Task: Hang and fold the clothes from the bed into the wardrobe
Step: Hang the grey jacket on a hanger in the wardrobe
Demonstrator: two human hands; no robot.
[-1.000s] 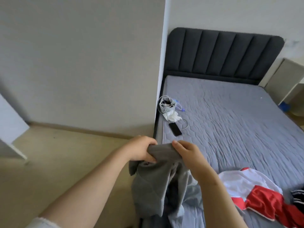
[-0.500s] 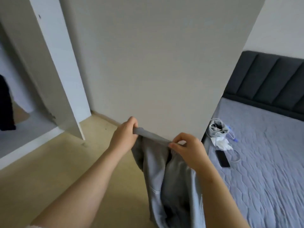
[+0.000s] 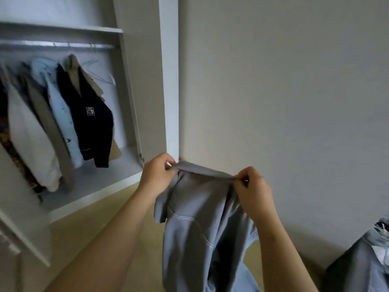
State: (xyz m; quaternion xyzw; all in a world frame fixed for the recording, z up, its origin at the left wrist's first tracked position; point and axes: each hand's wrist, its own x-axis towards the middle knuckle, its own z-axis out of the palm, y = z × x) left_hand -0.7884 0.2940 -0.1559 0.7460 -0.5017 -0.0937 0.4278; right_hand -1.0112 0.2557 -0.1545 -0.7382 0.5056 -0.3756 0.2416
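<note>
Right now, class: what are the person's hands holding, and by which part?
Both the left hand and right hand pinch the grey garment by its top edge.

I've swung my view left, away from the headboard and the red-and-white top, both now gone from sight. The open wardrobe (image 3: 94, 186) has come into the left side, with its hanging clothes (image 3: 92, 123) showing. My left hand (image 3: 156, 178) and right hand (image 3: 253, 190) have drawn apart, pulling the top edge of the grey garment (image 3: 195, 218) taut between them.
</note>
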